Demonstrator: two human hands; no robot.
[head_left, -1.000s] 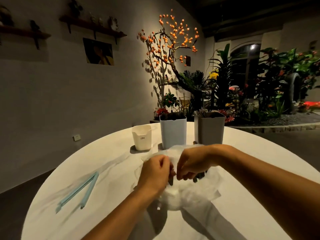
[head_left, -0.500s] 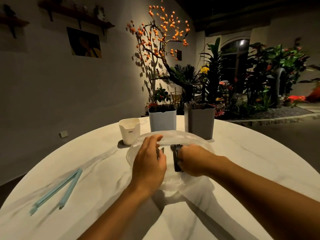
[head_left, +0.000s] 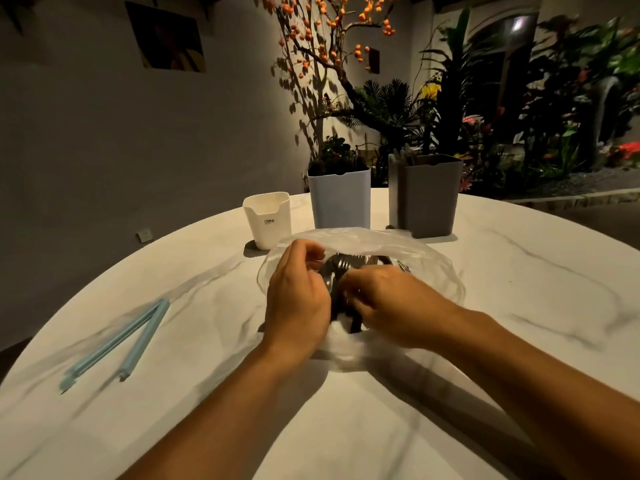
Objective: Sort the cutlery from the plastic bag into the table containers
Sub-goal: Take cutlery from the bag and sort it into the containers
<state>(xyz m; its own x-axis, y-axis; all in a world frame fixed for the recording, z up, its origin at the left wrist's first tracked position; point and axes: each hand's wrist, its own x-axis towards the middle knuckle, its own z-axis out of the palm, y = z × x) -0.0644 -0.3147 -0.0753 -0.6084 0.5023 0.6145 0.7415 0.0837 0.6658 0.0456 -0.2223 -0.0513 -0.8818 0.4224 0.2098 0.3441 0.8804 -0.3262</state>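
Head cam: your L hand (head_left: 298, 299) pinches plastic bag (head_left: 429, 268) rim, R hand (head_left: 388, 303) grips cutlery (head_left: 341, 266) inside bag, btwn both hands. Three containers (head_left: 339, 199) stand just beyond your fingers.
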